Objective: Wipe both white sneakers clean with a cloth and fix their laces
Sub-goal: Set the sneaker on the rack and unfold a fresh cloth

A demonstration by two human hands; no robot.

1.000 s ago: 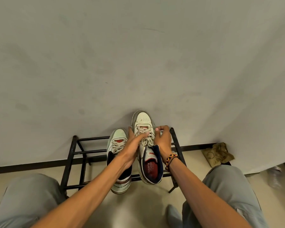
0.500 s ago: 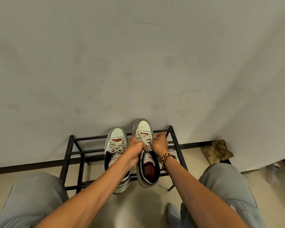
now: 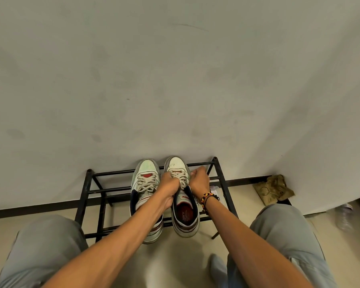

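Note:
Two white sneakers stand side by side on a black metal rack (image 3: 85, 191), toes toward the wall. The left sneaker (image 3: 145, 179) has its laces done up; my left forearm crosses its heel. The right sneaker (image 3: 183, 215) shows a red insole and a dark collar. My left hand (image 3: 169, 185) grips the right sneaker at the left side of its laces. My right hand (image 3: 200, 180), with a beaded bracelet at the wrist, holds the same sneaker on the right side of the laces. The fingertips of both hands are hidden. An olive cloth (image 3: 273, 190) lies crumpled on the floor to the right.
A pale wall (image 3: 175, 80) rises right behind the rack, with a dark skirting along the floor. My knees in grey trousers (image 3: 283, 235) sit on either side of the rack. A clear plastic bottle (image 3: 344, 217) lies blurred at the far right.
The right sneaker has come down from a raised position and now stands level beside the left one. Both hands have stayed on it at the laces.

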